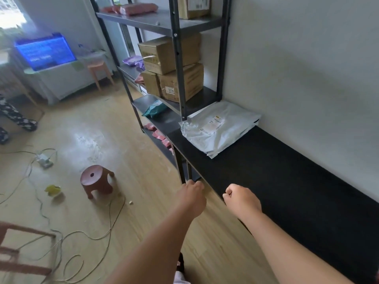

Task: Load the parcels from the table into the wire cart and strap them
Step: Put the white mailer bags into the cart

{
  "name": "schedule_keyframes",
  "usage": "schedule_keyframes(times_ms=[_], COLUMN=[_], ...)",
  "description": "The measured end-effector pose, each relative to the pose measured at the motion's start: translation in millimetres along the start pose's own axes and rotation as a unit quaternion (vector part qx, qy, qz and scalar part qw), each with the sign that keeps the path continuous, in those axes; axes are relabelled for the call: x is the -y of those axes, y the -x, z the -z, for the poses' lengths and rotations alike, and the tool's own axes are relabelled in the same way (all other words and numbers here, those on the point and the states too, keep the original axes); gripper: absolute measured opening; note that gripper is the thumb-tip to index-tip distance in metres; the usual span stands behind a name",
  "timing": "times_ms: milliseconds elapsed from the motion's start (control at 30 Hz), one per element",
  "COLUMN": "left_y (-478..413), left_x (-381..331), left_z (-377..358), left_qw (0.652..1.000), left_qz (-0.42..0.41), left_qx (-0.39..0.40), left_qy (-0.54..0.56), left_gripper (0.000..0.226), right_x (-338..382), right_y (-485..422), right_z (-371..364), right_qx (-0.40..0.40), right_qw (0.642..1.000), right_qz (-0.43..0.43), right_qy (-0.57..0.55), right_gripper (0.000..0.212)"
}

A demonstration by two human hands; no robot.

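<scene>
Fingers curled into loose fists, holding nothing | left hand (191, 196) over floor by table edge | right hand (241, 198) over black table (287, 181) | grey parcel (218, 128) on table's far end, label unreadable | shelf box (180, 83) tagged "5556"

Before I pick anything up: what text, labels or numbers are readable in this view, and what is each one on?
"5556": white sticker on the lower cardboard box on the metal shelving.
Shipping label on the grey poly mailer on the black table: printed, too small to read.
Label on the top-shelf box: blurred, unreadable.
Blue screen by the window: white text lines, too blurred to read.
</scene>
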State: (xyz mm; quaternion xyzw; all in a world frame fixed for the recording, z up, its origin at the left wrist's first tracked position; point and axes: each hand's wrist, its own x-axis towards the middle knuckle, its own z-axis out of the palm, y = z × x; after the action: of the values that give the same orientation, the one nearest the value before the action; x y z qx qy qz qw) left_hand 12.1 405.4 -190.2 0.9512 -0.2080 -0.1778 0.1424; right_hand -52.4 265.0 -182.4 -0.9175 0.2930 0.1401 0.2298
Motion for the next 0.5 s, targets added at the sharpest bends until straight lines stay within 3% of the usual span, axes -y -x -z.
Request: schedule_keyframes(times_ms=[233, 400, 500], left_y=[-86, -150, -185], left_x=[45, 87, 93], left_z=[41, 67, 76], left_qw=[0.999, 0.997, 0.996], left_qz=[-0.016, -0.018, -0.02], left_qx=[0.012, 0.037, 0.044], left_qy=[0.05, 0.066, 0.081], left_gripper=[0.036, 0.04, 0.041], right_x=[61, 105, 117], right_y=[-70, -115, -137], right_z=[4, 3, 7], right_qx=[-0.009, -0.009, -0.026], right_qw=[0.999, 0.979, 0.966], right_qz=[-0.034, -0.083, -0.12], right_qy=[-0.015, -0.185, -0.228], right_gripper=[0.016, 0.016, 0.016])
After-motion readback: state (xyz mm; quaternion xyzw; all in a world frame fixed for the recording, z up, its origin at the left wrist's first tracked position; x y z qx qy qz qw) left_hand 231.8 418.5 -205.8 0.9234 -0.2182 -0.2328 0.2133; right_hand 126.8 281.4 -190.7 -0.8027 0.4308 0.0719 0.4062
